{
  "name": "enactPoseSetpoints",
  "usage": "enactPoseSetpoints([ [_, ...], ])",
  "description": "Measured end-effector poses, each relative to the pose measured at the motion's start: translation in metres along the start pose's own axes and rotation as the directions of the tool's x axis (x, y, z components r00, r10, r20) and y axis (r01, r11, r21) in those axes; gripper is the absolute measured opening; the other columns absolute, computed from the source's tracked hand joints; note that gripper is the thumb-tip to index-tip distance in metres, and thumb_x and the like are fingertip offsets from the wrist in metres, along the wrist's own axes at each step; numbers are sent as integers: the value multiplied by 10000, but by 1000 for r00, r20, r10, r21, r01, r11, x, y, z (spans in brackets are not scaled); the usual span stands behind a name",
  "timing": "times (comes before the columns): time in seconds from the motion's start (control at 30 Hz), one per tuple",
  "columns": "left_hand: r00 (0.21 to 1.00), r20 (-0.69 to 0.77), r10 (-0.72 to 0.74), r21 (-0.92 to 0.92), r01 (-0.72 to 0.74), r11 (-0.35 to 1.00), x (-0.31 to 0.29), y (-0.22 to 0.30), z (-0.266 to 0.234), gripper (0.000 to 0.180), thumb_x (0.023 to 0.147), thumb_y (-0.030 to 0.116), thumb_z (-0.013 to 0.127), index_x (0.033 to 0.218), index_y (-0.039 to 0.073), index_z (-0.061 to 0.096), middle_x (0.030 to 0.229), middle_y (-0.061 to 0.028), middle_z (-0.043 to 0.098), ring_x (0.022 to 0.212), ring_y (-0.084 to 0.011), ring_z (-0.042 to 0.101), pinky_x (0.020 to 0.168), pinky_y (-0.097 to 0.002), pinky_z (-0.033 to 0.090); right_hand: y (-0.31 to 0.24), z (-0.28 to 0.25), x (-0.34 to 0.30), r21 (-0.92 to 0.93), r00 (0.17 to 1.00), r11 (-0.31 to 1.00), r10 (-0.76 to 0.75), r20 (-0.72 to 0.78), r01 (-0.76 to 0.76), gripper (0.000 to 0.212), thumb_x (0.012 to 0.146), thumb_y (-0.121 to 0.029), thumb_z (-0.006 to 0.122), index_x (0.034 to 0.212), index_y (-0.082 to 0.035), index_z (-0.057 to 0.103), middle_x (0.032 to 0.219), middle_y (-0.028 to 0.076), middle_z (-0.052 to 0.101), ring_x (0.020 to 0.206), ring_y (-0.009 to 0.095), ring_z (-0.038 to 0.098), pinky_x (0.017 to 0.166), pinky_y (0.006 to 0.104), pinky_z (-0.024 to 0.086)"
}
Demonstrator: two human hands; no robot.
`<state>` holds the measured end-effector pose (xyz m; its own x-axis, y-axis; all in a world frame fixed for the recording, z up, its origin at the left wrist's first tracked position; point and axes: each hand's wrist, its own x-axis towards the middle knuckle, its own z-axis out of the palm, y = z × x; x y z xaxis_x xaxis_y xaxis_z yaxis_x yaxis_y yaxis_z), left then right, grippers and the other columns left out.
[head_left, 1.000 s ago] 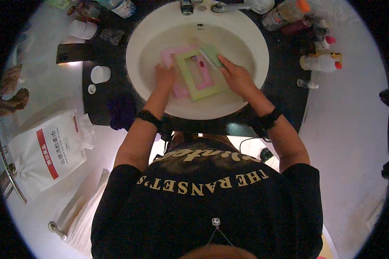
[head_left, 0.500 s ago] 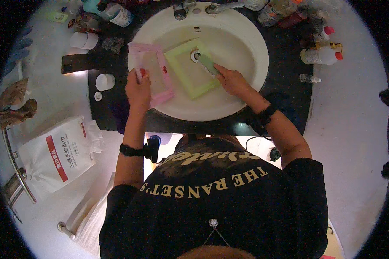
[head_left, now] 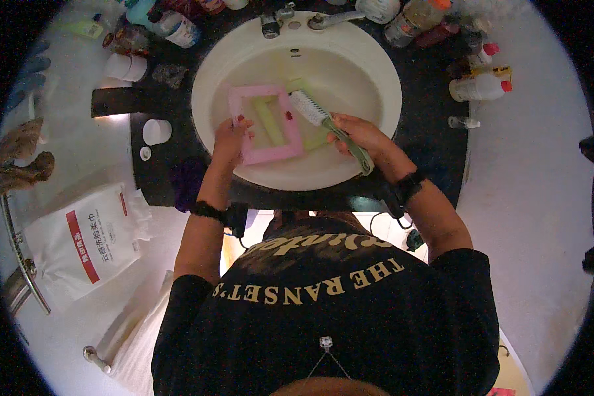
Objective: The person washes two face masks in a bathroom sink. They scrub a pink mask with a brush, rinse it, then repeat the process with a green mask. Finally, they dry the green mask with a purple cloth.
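Note:
Over the left part of the sink, my left hand (head_left: 229,142) is closed on the left edge of a pink rectangular frame (head_left: 293,134). The frame is tilted and bears small dark red pieces on its sides. Beneath it in the sink lies a light green frame (head_left: 268,121), partly hidden and showing through the pink frame's opening. My right hand (head_left: 368,136) grips a green-handled scrub brush (head_left: 312,109), whose white bristles are turned into view. The brush head is close to the pink frame's right side; whether they touch I cannot tell.
The oval white sink (head_left: 391,86) has a faucet (head_left: 270,25) at its far edge. Bottles (head_left: 480,87) crowd the dark counter on the right, with more at the far left. A white jar (head_left: 156,132) and a dark flat box (head_left: 117,102) stand left of the sink.
The pink frame has moved right with my left hand, over the green frame. My right hand has drawn back slightly from the green frame and turned the brush, so its bristles now show.

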<state>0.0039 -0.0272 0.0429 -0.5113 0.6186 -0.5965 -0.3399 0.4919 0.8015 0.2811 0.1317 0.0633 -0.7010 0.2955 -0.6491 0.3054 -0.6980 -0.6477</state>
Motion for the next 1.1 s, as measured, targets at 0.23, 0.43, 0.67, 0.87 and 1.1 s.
enactPoseSetpoints([
  [0.23,885,5,465,850,-249,464,42,-33,-6,237,850,150,651,1012,-16,601,906,-166,658,762,-323,626,710,-385,510,-5,14,-3,181,994,981,51,97,-68,327,1016,-362,441,1203,-105,519,815,15,582,497,70,462,426,222,370],
  [0.43,747,20,664,676,-500,542,2,-21,-20,197,830,143,707,981,28,653,965,-153,665,767,-275,657,702,-358,532,-8,29,4,136,994,987,72,83,-83,306,1004,-361,465,1187,-120,516,795,-3,579,515,68,468,436,211,386],
  [0.67,559,-160,814,774,-441,455,-32,37,-112,94,787,105,708,861,57,675,866,-128,661,801,-317,636,716,-394,508,-9,43,16,102,981,983,140,137,-154,385,994,-368,489,1297,-132,465,771,-12,571,507,49,457,438,182,377],
  [0.87,581,-97,808,950,-188,249,-4,62,-207,107,791,168,708,864,89,709,848,-118,679,821,-331,634,723,-430,506,-4,47,23,31,981,991,126,147,-131,351,998,-359,473,1265,-131,475,749,-20,582,503,49,463,433,186,379],
  [1.1,688,93,719,981,-185,50,41,59,-222,147,777,213,711,878,108,729,868,-118,690,836,-338,639,744,-456,520,-8,55,26,-21,988,992,124,90,-123,309,1007,-353,439,1206,-123,491,739,-25,583,499,60,470,426,203,372],
])
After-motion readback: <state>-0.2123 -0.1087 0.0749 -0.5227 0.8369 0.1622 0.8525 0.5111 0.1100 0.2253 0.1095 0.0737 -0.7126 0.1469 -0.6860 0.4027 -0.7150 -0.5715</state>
